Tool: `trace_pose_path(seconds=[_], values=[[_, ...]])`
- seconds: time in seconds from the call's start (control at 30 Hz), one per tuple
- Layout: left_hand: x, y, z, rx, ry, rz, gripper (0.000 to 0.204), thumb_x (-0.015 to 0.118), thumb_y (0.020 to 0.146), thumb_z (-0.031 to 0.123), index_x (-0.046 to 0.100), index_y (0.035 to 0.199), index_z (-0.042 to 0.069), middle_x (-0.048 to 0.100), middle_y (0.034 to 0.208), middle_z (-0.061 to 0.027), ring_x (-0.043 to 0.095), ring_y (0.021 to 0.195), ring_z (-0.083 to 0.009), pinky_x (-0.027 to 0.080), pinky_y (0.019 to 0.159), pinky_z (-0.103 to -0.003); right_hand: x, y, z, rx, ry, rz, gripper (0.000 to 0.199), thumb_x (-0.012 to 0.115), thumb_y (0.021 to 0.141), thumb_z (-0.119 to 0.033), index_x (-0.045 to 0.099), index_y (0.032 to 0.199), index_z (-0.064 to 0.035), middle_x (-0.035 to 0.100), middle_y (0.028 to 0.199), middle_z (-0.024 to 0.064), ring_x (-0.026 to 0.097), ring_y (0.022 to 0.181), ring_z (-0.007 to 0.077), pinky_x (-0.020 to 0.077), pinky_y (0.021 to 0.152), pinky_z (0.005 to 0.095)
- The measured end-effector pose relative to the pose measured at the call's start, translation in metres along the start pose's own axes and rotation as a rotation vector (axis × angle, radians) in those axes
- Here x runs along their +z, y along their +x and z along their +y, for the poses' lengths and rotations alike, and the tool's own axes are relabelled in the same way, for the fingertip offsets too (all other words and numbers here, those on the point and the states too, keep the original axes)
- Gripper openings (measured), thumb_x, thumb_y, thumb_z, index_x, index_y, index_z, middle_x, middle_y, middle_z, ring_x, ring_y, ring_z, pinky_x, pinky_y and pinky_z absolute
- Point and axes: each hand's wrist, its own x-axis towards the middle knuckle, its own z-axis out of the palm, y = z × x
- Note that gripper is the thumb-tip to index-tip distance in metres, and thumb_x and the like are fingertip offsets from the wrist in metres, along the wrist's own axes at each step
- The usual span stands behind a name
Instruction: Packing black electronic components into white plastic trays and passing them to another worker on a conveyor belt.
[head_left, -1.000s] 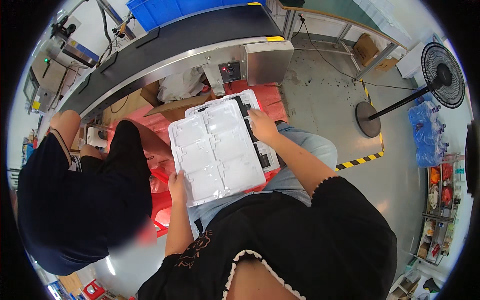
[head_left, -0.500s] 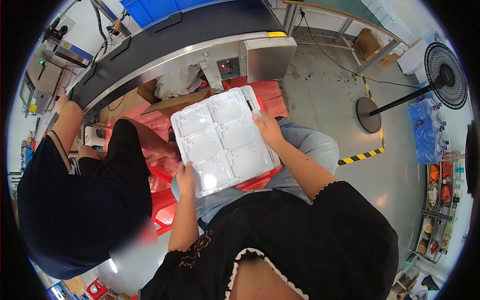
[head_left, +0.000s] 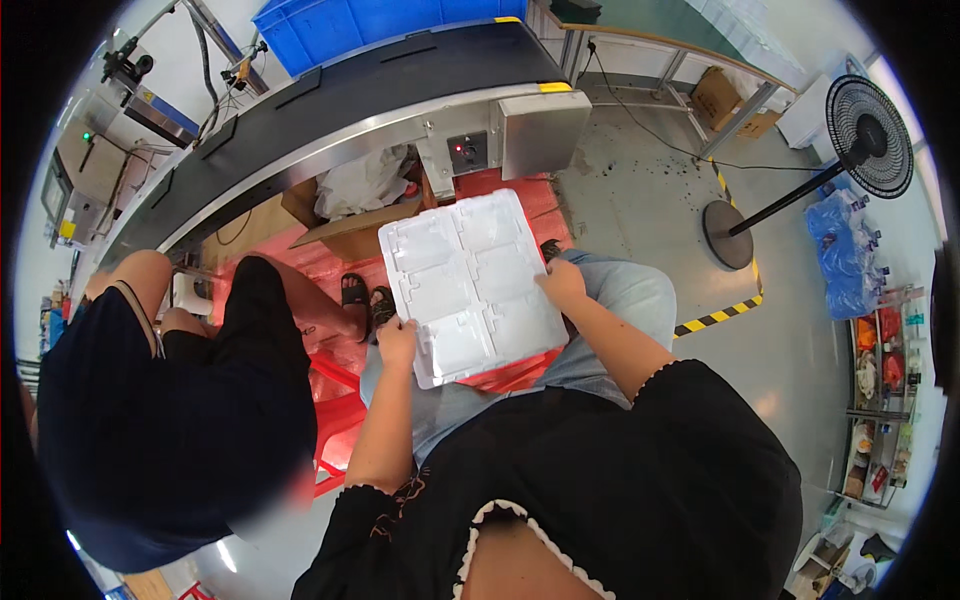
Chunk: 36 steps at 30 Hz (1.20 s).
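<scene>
Left hand point(head_left: 397, 342) and right hand point(head_left: 562, 284) grip opposite sides of a white plastic tray point(head_left: 478, 280), held over the wearer's jeans point(head_left: 630, 300). Beyond it, a cardboard box point(head_left: 362, 232) stands below the black conveyor belt point(head_left: 335, 88); a co-worker point(head_left: 170, 430) is at left.

Workplace: factory workshop
Conveyor point(head_left: 370, 136): black belt point(head_left: 400, 75), switch panel point(head_left: 467, 151)
Floor point(head_left: 640, 210): striped hazard tape point(head_left: 720, 313)
Storage: blue plastic crate point(head_left: 330, 30)

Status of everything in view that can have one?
White tray, held at both sides
Left hand, gripping tray's left edge
Right hand, gripping tray's right edge
Control panel, red light lit
Cardboard box, open
Conveyor belt, running or stopped unclear
Standing fan, on or off unclear
</scene>
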Motion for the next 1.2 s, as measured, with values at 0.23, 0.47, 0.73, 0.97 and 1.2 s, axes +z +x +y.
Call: trace_pose_path(seconds=[0.23, 0.47, 0.73, 0.97, 1.2], values=[[-0.060, -0.021, 0.036, 0.125, 0.229, -0.275, 0.040, 0.059, 0.080, 0.030, 0.059, 0.091, -0.009, 0.059, 0.093, -0.0295, 0.057, 0.095, -0.0403, 0.044, 0.086, -0.045, -0.165, 0.020, -0.128, 0.051, -0.169, -0.773, 0.047, 0.049, 0.087, -0.046, 0.064, 0.105, -0.0056, 0.063, 0.080, 0.0132, 0.061, 0.073, 0.0239, 0.0502, 0.065, 0.0359], [-0.191, 0.086, 0.284, 0.747, -0.178, 0.367, 0.036, 0.057, 0.086, 0.033, 0.060, 0.098, -0.001, 0.062, 0.087, -0.0169, 0.060, 0.079, -0.0286, 0.046, 0.071, -0.038, -0.251, 0.204, -0.234, -1.022, -0.200, 0.318, 0.040, 0.062, 0.080, -0.017, 0.055, 0.117, -0.0043, 0.049, 0.124, 0.0142, 0.048, 0.115, 0.0271, 0.0393, 0.096, 0.0357], [-0.149, 0.211, 0.397, 0.206, 0.708, 0.348, 0.074, 0.056, 0.077, 0.058, 0.051, 0.122, 0.000, 0.051, 0.125, -0.0193, 0.053, 0.108, -0.0369, 0.047, 0.083, -0.050, -0.268, 0.283, -0.271, -0.346, -0.801, -0.076, 0.051, 0.077, 0.061, -0.027, 0.063, 0.104, -0.0025, 0.063, 0.098, 0.0169, 0.060, 0.094, 0.0295, 0.0468, 0.080, 0.0373], [-0.163, 0.176, 0.353, 0.704, 0.516, 0.497, 0.061, 0.068, 0.068, 0.047, 0.059, 0.095, -0.007, 0.062, 0.090, -0.0249, 0.061, 0.083, -0.0377, 0.049, 0.075, -0.040, -0.263, 0.132, -0.233, -0.726, 0.002, 0.254, 0.036, 0.062, 0.081, -0.035, 0.054, 0.070, -0.0017, 0.046, 0.062, 0.0037, 0.043, 0.057, 0.0130, 0.0361, 0.054, 0.0297], [-0.134, 0.038, 0.238, 1.115, 0.240, 0.379, 0.078, 0.077, 0.061, 0.026, 0.044, 0.124, -0.003, 0.054, 0.114, -0.0202, 0.052, 0.102, -0.0369, 0.040, 0.088, -0.044, -0.123, 0.023, -0.110, -0.217, 0.418, -0.236, 0.036, 0.060, 0.086, -0.031, 0.053, 0.069, 0.0005, 0.047, 0.061, 0.0039, 0.042, 0.061, 0.0092, 0.0366, 0.055, 0.0289]])
